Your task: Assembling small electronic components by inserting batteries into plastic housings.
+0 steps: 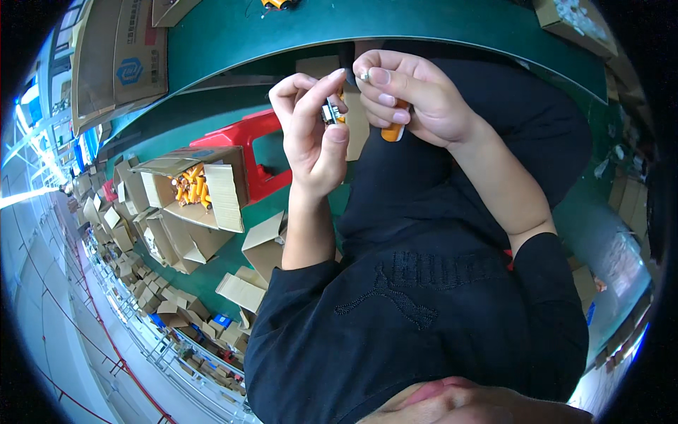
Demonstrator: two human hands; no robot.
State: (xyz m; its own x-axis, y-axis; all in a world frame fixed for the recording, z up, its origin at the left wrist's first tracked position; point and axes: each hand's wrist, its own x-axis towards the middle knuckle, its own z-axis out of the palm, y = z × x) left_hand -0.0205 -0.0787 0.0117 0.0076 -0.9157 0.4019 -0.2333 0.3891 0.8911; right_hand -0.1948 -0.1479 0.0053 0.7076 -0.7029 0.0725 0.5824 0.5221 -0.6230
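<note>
My left hand (pixel 314 131) is raised just below the table's edge, thumb and fingers curled around a small part (pixel 329 113) with black, white and shiny metal areas. Its exact kind is too small to make out. Close beside it, my right hand (pixel 417 95) has its lower fingers wrapped round an orange cylindrical piece (pixel 393 133), most of it hidden by the palm. A tiny pale bit (pixel 365 75) shows between that hand's thumb and index finger. The hands are near each other with a narrow gap between their fingertips.
A green table (pixel 282 25) curves across the top, with an orange item (pixel 280 3) at its far edge. At left stand a red plastic stool (pixel 244 138) and an open carton (pixel 227 194) of several orange pieces (pixel 192 187). A box of clear parts (pixel 583 25) sits far right.
</note>
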